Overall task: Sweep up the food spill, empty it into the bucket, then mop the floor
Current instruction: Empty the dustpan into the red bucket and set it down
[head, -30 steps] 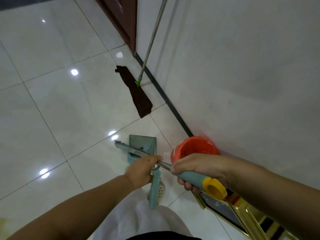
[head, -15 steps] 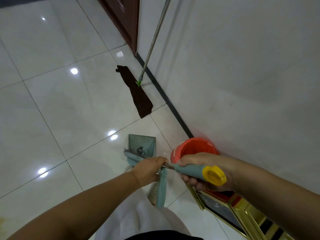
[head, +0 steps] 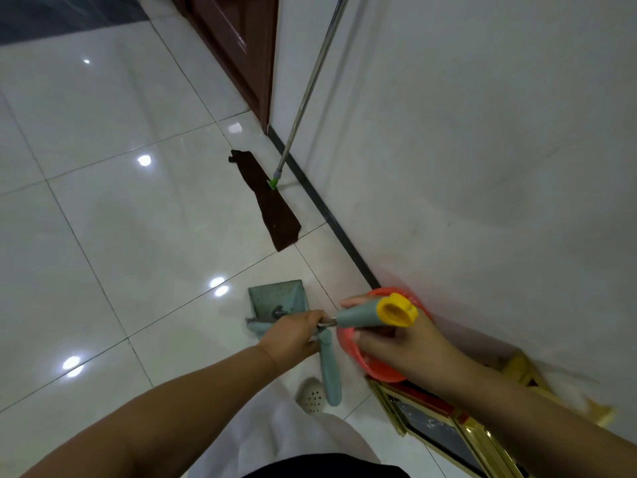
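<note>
A: Vs the frame a sec ago, the right hand (head: pixel 396 343) has swung the broom handle (head: pixel 365 315) up and round. Its yellow cap (head: pixel 396 309) now faces the camera, over the bucket rim. The dustpan (head: pixel 277 300) has slid a bit toward 6 o'clock. Mop hasn't budged.

B: Hands?

A: Left hand (head: pixel 293 334) is clenched round the metal shaft where broom and dustpan handle (head: pixel 329 367) meet, prob. holding both together. Right hand: fingers wrapped under the teal grip, thumb on top, so it's grasping the broom handle.

B: Why bunch them like that?

A: My guess is they're being clipped or parked as a set, w/ the pan upright on the floor (head: pixel 103 219). Can't see the brush head; it's hidden behind the left hand.

B: Bucket?

A: Orange bucket (head: pixel 375 363) at approx. 4 o'clock, against the wall, right under the right hand and mostly covered by it. Can't tell what's inside.

B: Spill?

A: No spill visible on the tiles in view. Pan tray has a small dark bit in it; too small to ID. So I'd judge sweep/empty is about done, mopping not started.

B: And the mop?

A: Mop (head: pixel 272 198) at 12 o'clock, pole (head: pixel 310 84) leaned on the wall by the brown door (head: pixel 238 46), dark pad flat on the floor along the skirting. Well apart from both hands, parked out of the way till needed. A gold-framed thing (head: pixel 441 426) lies at 5 o'clock, next to the bucket.
</note>
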`<state>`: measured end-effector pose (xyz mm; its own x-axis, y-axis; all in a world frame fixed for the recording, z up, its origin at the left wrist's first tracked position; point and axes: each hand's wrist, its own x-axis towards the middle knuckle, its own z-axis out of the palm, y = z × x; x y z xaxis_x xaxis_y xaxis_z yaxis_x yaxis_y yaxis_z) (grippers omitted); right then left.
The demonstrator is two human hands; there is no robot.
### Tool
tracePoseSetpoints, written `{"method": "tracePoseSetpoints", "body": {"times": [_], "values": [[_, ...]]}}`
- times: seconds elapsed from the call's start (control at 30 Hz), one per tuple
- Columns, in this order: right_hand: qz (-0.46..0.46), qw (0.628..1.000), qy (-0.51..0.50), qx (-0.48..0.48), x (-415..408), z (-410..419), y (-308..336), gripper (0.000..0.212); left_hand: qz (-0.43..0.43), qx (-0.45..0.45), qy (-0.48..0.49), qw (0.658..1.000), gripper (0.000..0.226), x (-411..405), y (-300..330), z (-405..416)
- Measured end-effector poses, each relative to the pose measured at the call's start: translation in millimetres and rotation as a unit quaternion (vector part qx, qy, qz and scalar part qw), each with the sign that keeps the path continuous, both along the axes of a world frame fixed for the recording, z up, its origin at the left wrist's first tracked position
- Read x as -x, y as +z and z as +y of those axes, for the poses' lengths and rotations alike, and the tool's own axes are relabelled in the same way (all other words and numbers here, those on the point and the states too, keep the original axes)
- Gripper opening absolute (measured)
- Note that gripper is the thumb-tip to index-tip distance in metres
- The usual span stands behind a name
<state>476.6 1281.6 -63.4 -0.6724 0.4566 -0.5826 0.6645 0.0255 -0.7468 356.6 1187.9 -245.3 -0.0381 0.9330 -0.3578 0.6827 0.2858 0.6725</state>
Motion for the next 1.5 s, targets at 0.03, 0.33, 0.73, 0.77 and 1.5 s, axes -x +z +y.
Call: {"method": "tracePoseSetpoints", "body": {"times": [0.03, 0.33, 0.73, 0.77, 1.5], "values": [[0.027, 0.998, -0.017, -0.051, 0, -1, -1, 0.035, -0.001, -0.008, 0.01, 1.0, 0.039, -1, 3, 5], [0.059, 0.942, -0.045, -0.329, -5, 31, -27, 0.034, -0.022, -0.048, 0.075, 0.996, 0.039, -3, 21, 51], [0.031, 0.917, -0.054, -0.395, -35, 125, -26, 0.04, -0.091, -0.043, 0.116, 0.988, 0.051, -40, 39, 122], [0.03, 0.918, -0.054, -0.391, -38, 133, -28, 0.041, -0.09, -0.034, 0.12, 0.988, 0.051, -44, 41, 130], [0.052, 0.919, -0.099, -0.378, -96, 218, -29, 0.028, -0.139, 0.037, 0.128, 0.981, 0.051, -100, 51, 230]]}}
